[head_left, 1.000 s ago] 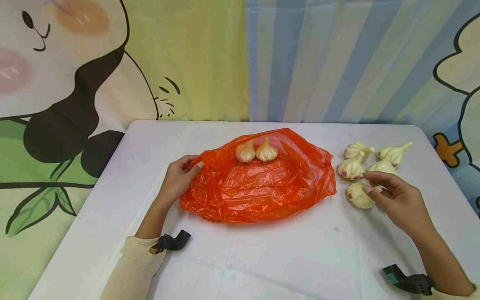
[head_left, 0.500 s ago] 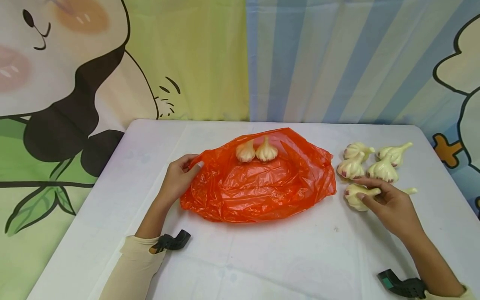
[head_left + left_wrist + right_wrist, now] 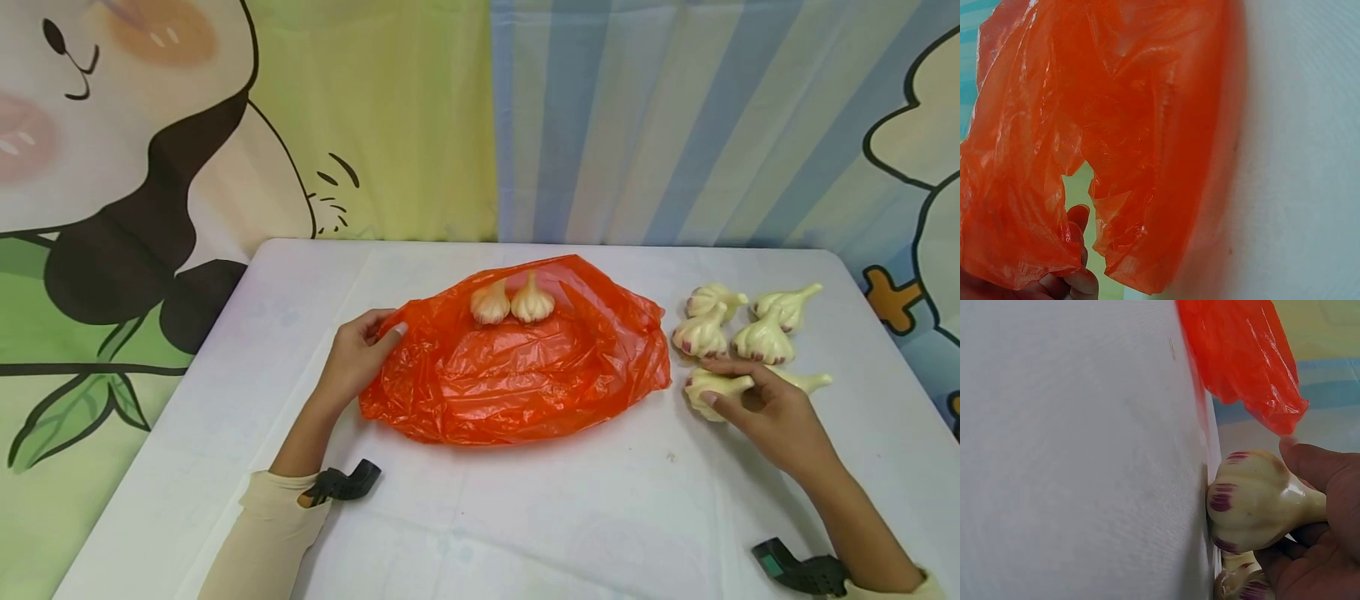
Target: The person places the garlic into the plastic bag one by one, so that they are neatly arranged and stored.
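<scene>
A crumpled red plastic bag (image 3: pixel 517 375) lies mid-table, with two garlic bulbs (image 3: pixel 532 302) at its upper part. My left hand (image 3: pixel 356 358) pinches the bag's left edge between thumb and fingers; the left wrist view shows the bag (image 3: pixel 1129 125) with my fingertips (image 3: pixel 1079 231) behind its edge. To the right of the bag, my right hand (image 3: pixel 772 412) holds a garlic bulb (image 3: pixel 707 393) between thumb and fingers. In the right wrist view the same bulb (image 3: pixel 1250 500) shows purple streaks, and my hand (image 3: pixel 1329 531) surrounds its stem side.
Several garlic bulbs (image 3: pixel 763 340) stand grouped on the right of the white table (image 3: pixel 525 517), just beyond my right hand. Another bulb (image 3: pixel 806 381) lies partly behind that hand. A patterned curtain (image 3: pixel 637 125) hangs along the table's far edge.
My right hand has moved slightly left and down, and the bulb at its fingertips has shifted a little left. Another bulb behind the hand has come into view. My left hand and the bag stay put.
</scene>
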{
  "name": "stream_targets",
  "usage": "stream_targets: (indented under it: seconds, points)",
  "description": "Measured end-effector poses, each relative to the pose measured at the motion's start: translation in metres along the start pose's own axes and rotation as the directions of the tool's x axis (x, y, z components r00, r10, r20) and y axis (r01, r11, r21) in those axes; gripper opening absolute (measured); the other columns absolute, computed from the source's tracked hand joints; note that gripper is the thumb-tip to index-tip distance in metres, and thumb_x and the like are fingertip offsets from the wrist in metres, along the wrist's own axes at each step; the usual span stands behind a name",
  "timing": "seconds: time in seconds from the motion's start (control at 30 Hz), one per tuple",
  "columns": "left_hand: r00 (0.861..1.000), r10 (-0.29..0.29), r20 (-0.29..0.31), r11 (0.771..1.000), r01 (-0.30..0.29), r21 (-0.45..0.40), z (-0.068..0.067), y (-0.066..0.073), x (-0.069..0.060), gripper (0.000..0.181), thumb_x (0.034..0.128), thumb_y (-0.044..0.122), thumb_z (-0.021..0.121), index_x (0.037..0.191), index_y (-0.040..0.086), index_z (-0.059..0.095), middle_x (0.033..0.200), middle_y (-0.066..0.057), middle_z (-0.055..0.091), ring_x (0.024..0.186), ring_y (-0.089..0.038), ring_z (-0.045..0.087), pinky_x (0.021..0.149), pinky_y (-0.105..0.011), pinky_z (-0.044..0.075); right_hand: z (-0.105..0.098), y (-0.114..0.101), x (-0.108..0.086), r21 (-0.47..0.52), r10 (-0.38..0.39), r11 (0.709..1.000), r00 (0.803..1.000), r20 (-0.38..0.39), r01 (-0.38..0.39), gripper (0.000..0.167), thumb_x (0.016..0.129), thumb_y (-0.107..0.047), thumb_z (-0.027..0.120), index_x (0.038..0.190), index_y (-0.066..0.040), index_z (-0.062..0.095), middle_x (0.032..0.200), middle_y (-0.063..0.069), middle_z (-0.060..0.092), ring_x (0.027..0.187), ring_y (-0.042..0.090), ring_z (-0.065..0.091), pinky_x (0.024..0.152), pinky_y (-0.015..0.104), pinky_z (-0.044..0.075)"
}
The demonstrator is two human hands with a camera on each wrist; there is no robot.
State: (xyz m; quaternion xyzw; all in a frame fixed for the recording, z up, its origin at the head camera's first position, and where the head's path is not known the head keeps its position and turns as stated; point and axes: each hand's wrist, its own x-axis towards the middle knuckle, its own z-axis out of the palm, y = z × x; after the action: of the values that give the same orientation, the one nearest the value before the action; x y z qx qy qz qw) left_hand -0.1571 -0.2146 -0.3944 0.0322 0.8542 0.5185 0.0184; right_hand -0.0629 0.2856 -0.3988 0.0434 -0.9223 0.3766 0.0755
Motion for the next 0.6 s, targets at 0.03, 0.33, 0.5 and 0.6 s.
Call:
stream_targets:
  seconds: [0.03, 0.33, 0.5, 0.6]
  points:
    - [1.0, 0.0, 0.001, 1.0, 0.0, -0.001, 0.0, 0.0, -0.0001, 0.037, 0.0964, 0.03, 0.062, 0.125, 0.007, 0.063, 0.111, -0.009, 0.063, 0.093, -0.023, 0.059, 0.074, -0.024, 0.052, 0.0001, 0.0007, 0.0001, 0.0, -0.016, 1.0, 1.0, 0.006, 0.016, 0.037, 0.088, -0.013, 0.074, 0.122, -0.007, 0.061, 0.124, -0.003, 0.063, 0.115, -0.013, 0.04, 0.085, 0.003, 0.036]
    - [1.0, -0.005, 0.004, 1.0, 0.005, -0.005, 0.0002, -0.0012, 0.0004, 0.037, 0.0964, 0.031, 0.062, 0.125, 0.008, 0.063, 0.111, -0.01, 0.063, 0.094, -0.023, 0.059, 0.074, -0.024, 0.053, 0.0012, -0.0011, -0.0006, -0.022, -0.081, 0.996, 0.996, 0.039, 0.082, 0.041, 0.083, -0.007, 0.077, 0.12, -0.011, 0.059, 0.121, 0.007, 0.064, 0.131, 0.003, 0.038, 0.094, 0.001, 0.022]
    - [1.0, -0.006, 0.004, 1.0, 0.006, -0.007, -0.0001, -0.0004, -0.0002, 0.038, 0.0964, 0.031, 0.062, 0.126, 0.008, 0.062, 0.112, -0.01, 0.063, 0.094, -0.023, 0.06, 0.075, -0.025, 0.053, 0.0027, -0.0016, 0.0003, -0.048, -0.079, 0.996, 0.996, 0.045, 0.081, 0.041, 0.081, -0.006, 0.079, 0.117, -0.012, 0.06, 0.12, 0.01, 0.064, 0.131, 0.017, 0.042, 0.095, 0.001, 0.021]
    - [1.0, -0.007, 0.004, 1.0, 0.007, -0.007, -0.0001, 0.0, -0.0005, 0.038, 0.0964, 0.032, 0.062, 0.125, 0.008, 0.062, 0.112, -0.01, 0.063, 0.094, -0.023, 0.06, 0.075, -0.025, 0.053, 0.0024, -0.0011, 0.0008, -0.046, -0.1, 0.994, 0.994, 0.049, 0.103, 0.041, 0.081, -0.008, 0.079, 0.117, -0.012, 0.061, 0.12, 0.012, 0.064, 0.131, 0.011, 0.041, 0.095, 0.002, 0.02]
